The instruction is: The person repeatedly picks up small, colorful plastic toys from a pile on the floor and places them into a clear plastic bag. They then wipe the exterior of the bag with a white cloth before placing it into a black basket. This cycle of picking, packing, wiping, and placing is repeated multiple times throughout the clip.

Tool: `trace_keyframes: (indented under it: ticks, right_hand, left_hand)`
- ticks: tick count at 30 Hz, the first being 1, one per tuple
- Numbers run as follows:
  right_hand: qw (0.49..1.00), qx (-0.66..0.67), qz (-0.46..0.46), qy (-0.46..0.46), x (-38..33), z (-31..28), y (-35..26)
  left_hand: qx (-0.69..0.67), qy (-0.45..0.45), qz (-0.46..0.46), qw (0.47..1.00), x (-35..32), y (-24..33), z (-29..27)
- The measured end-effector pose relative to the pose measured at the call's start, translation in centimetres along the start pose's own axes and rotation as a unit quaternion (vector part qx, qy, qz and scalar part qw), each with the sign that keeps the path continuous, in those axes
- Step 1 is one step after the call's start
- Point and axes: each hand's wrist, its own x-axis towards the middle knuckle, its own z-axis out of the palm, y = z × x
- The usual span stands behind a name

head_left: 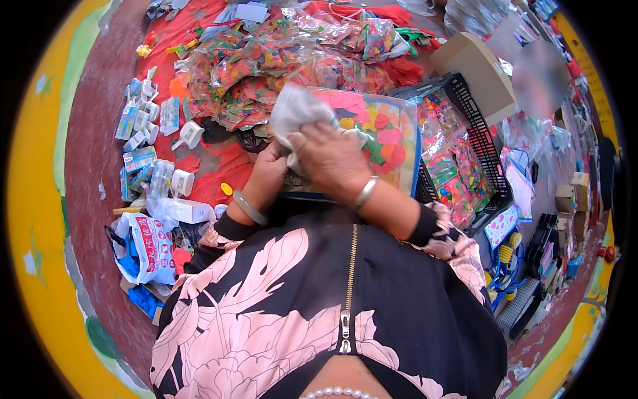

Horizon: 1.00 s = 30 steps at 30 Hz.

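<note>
A large clear bag with blue edging lies flat in front of me, with colourful flat pieces showing through it. My right hand presses a pale grey-white cloth against the bag's left part; hand and cloth are a little blurred. My left hand is closed at the left edge of the bag, just beside the cloth. What its fingertips grip is partly hidden, but it looks like the bag's edge.
Many small clear packets of coloured pieces are heaped on a red sheet beyond. A black plastic crate of packets stands right, by a cardboard box. White plastic items and a white carrier bag lie left.
</note>
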Motion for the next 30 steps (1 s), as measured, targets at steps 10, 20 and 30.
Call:
trace_keyframes:
  ticks: [10, 20, 30]
  right_hand:
    - [0.981, -0.16, 0.112, -0.021, -2.1, 1.2, 2.6]
    - [0.943, -0.208, 0.261, 0.014, -4.1, -3.1, 9.2]
    - [0.909, 0.036, 0.412, 0.039, -11.2, -8.8, 21.0]
  left_hand:
    - [-0.02, -0.011, 0.002, 1.0, -0.2, 0.1, 0.3]
    - [-0.052, -0.008, -0.013, 0.999, -0.4, 0.2, -0.1]
    - [0.072, -0.065, -0.028, 0.995, 0.1, 4.3, 0.1]
